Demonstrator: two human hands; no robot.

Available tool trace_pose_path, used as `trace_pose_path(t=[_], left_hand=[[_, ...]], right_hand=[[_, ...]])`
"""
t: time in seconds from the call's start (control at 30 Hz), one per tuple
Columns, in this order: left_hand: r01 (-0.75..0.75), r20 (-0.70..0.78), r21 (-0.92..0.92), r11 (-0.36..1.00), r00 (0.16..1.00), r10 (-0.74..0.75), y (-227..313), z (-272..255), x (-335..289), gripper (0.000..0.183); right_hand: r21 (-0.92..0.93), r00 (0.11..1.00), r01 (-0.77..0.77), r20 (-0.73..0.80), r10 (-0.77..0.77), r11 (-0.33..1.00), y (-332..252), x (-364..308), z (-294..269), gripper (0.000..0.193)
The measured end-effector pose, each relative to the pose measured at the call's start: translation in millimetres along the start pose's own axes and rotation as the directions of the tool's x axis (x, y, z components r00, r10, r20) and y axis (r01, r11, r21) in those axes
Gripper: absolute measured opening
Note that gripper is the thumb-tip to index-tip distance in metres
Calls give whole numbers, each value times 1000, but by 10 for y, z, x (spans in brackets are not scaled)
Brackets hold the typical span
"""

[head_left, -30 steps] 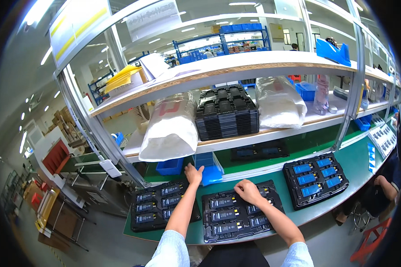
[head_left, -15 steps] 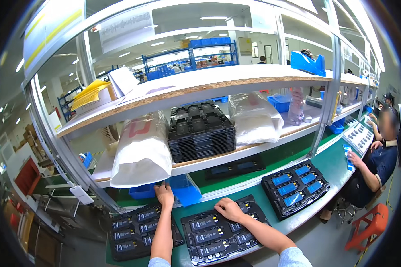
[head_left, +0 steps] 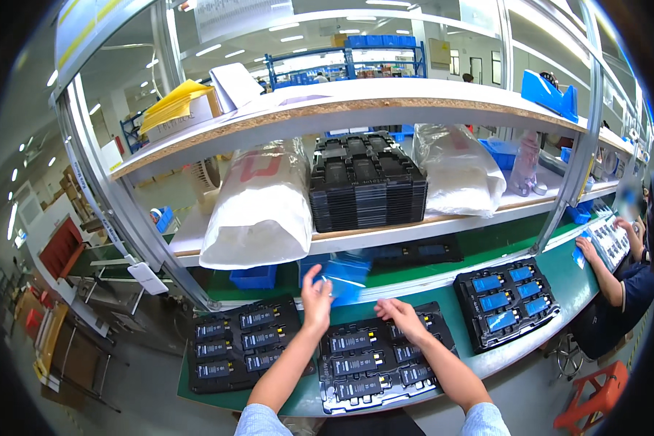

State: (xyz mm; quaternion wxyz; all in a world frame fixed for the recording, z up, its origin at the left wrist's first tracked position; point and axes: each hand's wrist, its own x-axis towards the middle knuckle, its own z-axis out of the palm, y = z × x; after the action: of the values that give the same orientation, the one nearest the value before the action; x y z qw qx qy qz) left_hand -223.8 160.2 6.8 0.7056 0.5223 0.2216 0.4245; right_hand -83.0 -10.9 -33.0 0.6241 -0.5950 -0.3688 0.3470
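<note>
My left hand (head_left: pixel 317 304) is raised over the bench with its fingers closed at the near-left edge of a blurred, shiny blue film sheet (head_left: pixel 350 285). Over the far edge of the middle black tray (head_left: pixel 385 401), my right hand (head_left: pixel 403 320) hovers with bent fingers apart, and I see nothing in it. That tray holds several black, flat battery packs (head_left: pixel 357 362) with yellow tips. To its left is another black tray (head_left: pixel 292 314) of similar packs, partly behind my left forearm. A third tray (head_left: pixel 479 336) on the right carries packs with blue tops (head_left: pixel 495 300).
A blue bin (head_left: pixel 254 277) sits below the shelf (head_left: pixel 269 251). On that shelf, a stack of black trays (head_left: pixel 368 192) stands between two white plastic bags (head_left: pixel 258 211) (head_left: pixel 458 174). Metal posts frame the bench. A co-worker (head_left: pixel 618 283) works at the far right near an orange stool (head_left: pixel 594 396).
My left hand has moved right from the blue bin, and the blue sheet is now lifted and blurred. My right hand has risen off the middle tray. The view has shifted.
</note>
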Motion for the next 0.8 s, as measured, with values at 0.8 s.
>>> trace_pose_path(t=[0.8], left_hand=[[-61,411,96,994,911,16,-65,-106,-784,69]], right_hand=[[-184,985,139,124,-118,973,-249,-346,-4,35]])
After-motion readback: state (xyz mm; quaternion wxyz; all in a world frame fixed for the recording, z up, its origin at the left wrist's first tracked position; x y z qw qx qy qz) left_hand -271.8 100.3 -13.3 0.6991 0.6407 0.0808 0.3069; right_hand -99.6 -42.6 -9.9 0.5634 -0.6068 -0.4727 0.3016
